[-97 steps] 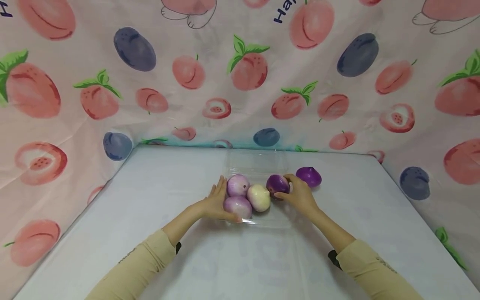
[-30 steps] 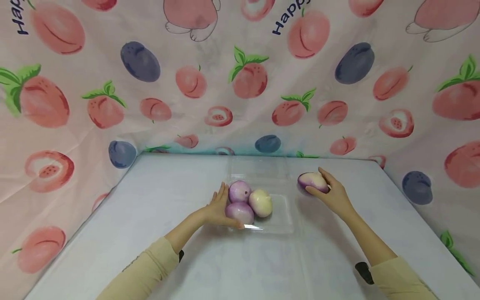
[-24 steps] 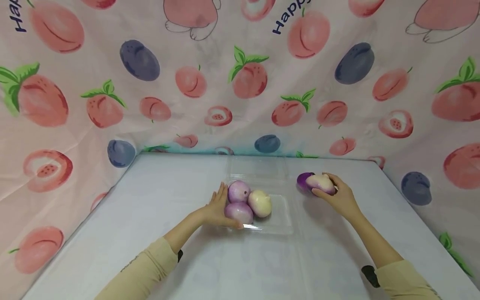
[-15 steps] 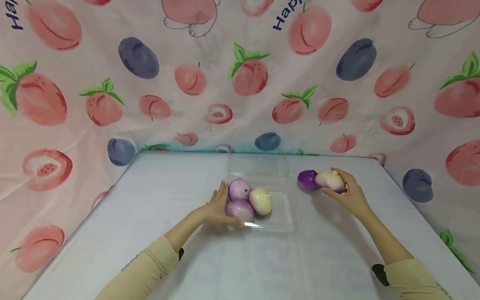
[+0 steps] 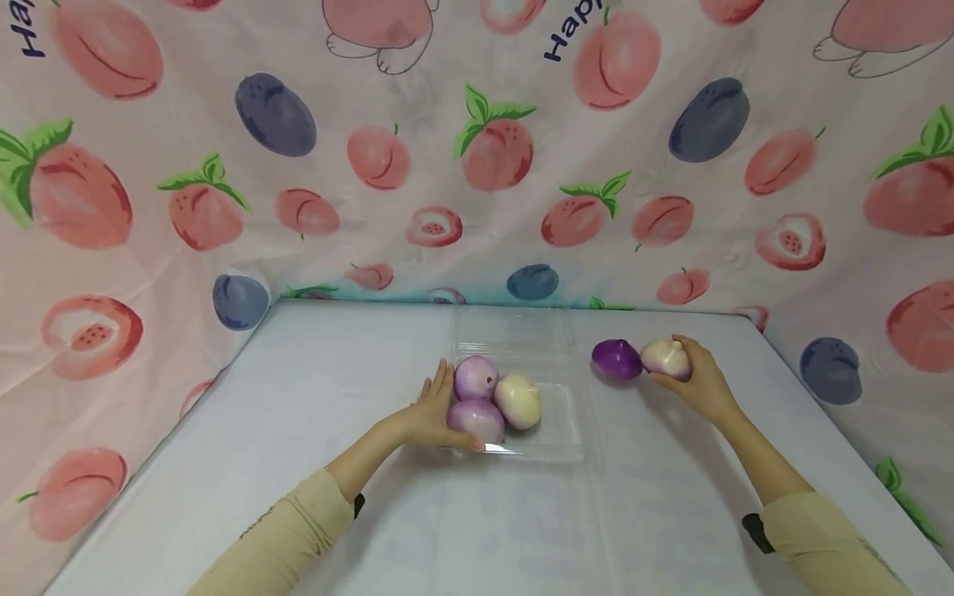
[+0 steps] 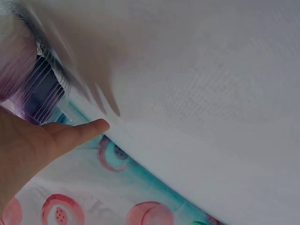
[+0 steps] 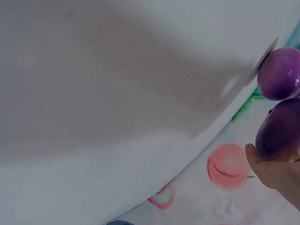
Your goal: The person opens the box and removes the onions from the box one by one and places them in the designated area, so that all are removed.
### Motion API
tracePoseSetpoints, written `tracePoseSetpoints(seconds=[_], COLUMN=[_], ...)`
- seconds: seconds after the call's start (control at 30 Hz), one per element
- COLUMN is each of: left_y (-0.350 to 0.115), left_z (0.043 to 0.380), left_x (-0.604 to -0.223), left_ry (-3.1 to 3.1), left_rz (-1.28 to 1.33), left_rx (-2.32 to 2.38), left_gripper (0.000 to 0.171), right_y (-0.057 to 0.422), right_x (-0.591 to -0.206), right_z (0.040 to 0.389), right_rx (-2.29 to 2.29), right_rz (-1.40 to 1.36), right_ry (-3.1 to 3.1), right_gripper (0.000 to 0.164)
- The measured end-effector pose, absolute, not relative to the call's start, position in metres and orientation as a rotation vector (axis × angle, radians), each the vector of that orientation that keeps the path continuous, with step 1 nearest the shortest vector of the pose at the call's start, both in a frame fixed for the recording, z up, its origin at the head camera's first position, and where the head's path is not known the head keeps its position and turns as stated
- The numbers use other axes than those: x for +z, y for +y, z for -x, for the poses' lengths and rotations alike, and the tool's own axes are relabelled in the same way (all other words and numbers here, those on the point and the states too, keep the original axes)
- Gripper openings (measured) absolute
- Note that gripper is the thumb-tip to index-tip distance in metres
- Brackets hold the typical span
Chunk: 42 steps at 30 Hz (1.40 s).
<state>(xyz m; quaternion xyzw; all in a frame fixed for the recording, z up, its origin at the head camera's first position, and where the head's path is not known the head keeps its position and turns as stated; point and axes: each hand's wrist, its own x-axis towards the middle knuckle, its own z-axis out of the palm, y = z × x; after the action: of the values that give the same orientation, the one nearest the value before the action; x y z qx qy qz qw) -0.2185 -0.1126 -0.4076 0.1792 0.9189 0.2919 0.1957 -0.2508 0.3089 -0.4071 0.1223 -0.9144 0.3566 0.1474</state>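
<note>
My right hand [image 5: 704, 387] grips a white-and-purple onion [image 5: 663, 359] between thumb and fingers, on the right of the table. Just left of it sits a deep purple onion [image 5: 616, 359]. In the right wrist view, the held onion [image 7: 279, 131] shows a dark purple side close to the other onion [image 7: 280, 75]. My left hand [image 5: 426, 420] lies with straight fingers along the left side of a clear plastic box [image 5: 562, 420], thumb at its front edge. Inside are two pale purple onions [image 5: 475, 378] and a whitish one [image 5: 518, 401], grouped at the left.
The box's clear lid [image 5: 513, 329] lies folded back toward the rear of the white table [image 5: 335, 356]. A fruit-patterned cloth [image 5: 440, 108] hangs behind the table and along both sides.
My right hand has carried the onion out of the box and rightward past the deep purple onion, now to its right side. My left hand has stayed at the box.
</note>
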Motion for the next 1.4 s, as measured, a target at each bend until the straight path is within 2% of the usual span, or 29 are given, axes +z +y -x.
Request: tracePoseSetpoints(seconds=[0.57, 0.83, 1.4], left_y=[-0.112, -0.115, -0.112], left_z=[0.219, 0.218, 0.218], left_x=[-0.402, -0.403, -0.404], left_ry=[2.591, 2.571, 2.554], left_rz=[-0.495, -0.486, -0.491], left_rx=[0.802, 0.81, 0.828], left_gripper=[0.132, 0.132, 0.133], right_y=[0.314, 0.314, 0.315], right_x=[-0.414, -0.418, -0.425], right_z=[0.276, 0.282, 0.281], right_rx=[1.004, 1.047, 1.033], right_rz=[-0.107, -0.073, -0.035], right_ry=[-2.76, -2.856, -2.926], right_gripper=[0.076, 0.086, 0.089])
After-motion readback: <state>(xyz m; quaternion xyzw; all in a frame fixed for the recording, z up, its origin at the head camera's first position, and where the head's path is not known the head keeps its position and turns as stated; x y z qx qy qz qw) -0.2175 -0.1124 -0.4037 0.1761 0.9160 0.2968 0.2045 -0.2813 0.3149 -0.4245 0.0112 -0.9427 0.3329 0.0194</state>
